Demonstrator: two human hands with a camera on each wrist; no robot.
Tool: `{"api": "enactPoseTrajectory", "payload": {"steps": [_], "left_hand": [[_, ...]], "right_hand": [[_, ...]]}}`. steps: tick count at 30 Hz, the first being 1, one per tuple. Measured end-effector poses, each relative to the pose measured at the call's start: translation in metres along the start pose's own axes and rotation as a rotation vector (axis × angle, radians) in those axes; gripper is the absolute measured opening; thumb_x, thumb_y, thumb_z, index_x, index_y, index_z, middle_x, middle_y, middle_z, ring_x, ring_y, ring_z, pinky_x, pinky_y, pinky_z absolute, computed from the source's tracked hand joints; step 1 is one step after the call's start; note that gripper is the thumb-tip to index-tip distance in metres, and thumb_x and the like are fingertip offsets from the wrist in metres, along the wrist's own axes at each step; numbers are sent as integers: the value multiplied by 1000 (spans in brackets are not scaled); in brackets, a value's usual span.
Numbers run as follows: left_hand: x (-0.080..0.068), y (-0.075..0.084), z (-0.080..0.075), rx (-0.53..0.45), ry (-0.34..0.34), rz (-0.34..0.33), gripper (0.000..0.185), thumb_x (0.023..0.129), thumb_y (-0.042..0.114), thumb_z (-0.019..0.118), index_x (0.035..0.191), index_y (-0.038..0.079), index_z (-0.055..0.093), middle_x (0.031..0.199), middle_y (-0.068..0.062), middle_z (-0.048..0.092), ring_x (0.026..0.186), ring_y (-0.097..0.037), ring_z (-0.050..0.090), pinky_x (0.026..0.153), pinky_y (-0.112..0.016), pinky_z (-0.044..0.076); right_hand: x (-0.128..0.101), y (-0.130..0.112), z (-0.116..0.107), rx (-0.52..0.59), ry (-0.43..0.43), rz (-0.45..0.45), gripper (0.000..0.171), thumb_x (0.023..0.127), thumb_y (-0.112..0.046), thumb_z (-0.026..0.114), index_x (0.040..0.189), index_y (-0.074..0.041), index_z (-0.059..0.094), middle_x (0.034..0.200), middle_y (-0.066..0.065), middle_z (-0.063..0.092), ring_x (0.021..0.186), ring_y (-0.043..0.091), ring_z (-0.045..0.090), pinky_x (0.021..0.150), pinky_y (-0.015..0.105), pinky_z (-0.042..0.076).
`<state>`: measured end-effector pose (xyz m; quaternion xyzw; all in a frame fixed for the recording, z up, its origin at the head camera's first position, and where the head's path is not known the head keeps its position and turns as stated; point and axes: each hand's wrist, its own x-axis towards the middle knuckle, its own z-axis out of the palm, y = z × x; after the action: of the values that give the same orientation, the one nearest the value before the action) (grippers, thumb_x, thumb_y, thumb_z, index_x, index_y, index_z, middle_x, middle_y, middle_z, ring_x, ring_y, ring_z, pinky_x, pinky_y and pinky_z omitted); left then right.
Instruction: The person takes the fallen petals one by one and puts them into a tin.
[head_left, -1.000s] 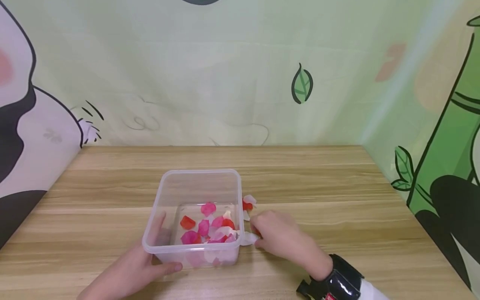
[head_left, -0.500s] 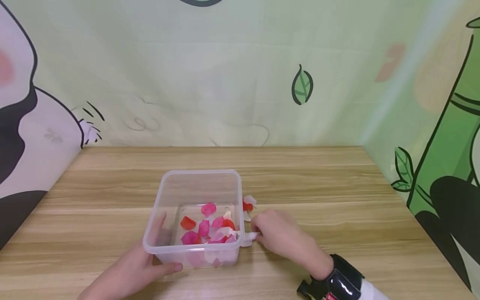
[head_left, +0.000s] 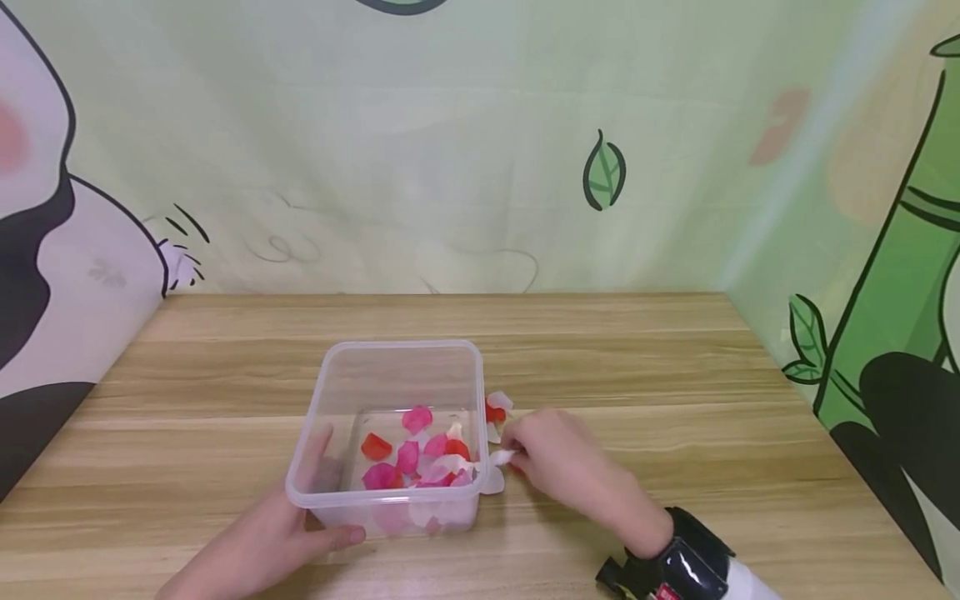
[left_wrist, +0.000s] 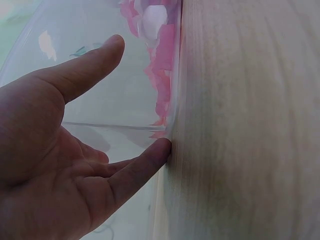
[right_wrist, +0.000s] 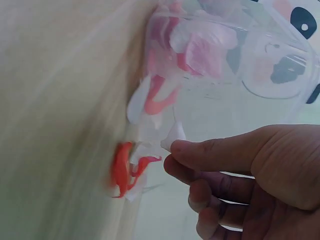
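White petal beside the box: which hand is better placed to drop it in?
Probably the right hand: it pinches the white petal just outside the clear box, level with its right wall. The left hand is spread against the box's near left corner, steadying it.

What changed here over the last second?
The right hand rose slightly off the table, lifting a white petal pinched in its fingertips beside the clear box. The left hand went on steadying the box; box and the petals inside stayed put.
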<state>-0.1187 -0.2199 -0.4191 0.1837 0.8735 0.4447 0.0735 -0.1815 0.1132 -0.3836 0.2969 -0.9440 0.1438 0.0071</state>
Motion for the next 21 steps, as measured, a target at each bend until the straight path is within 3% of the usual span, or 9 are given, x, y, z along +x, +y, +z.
{"api": "enactPoseTrajectory", "payload": {"steps": [9,14,21], "left_hand": [[0,0,-1,37,4,6,115,85,39,85,163,8,7,135,-15,58,117,-27,57,96,-30,50],[-1,2,-1,-7,-9,-21,117,85,37,85,164,8,4,144,-21,52,124,-33,52,99,-31,48],[0,1,-1,17,-15,-16,117,84,38,86,163,8,5,140,-18,55,121,-30,55,98,-31,49]], "right_hand": [[-1,4,-16,48,151,38,12,84,-4,82,85,-14,76,77,-7,69,65,10,55,57,26,45],[-3,5,-24,49,288,20,10,84,-5,83,90,-12,79,82,-5,72,65,11,56,59,27,46],[-5,3,-29,50,503,-49,13,86,-8,84,98,-10,80,86,-2,72,66,11,56,58,26,45]]}}
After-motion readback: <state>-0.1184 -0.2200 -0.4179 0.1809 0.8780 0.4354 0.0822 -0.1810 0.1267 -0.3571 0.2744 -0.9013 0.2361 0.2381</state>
